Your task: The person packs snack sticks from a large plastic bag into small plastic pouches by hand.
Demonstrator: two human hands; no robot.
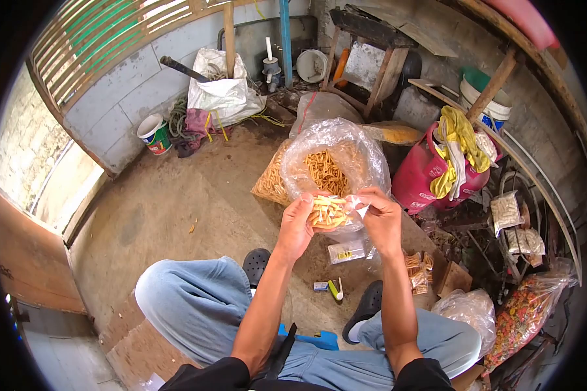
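Observation:
My left hand (296,228) is wrapped around a small clear plastic bag of snack sticks (329,214), thumb along its side. At the bag's open-looking right end, the fingers of my right hand (382,223) pinch the loose plastic. Just beyond both hands stands a large clear sack (365,153) with its mouth open and many yellow-brown snack sticks (326,173) inside. On the floor below my hands lie a white packet (346,251), a green-and-white tool (335,289) and a small blue-and-white box (320,287).
A pink-red gas cylinder (414,176) draped with yellow cloth stands right of the sack. Filled snack packs (419,270) lie by my right forearm. A paint bucket (154,133) and a white woven sack (225,101) sit by the wall. A bag of colourful pieces (525,313) is far right.

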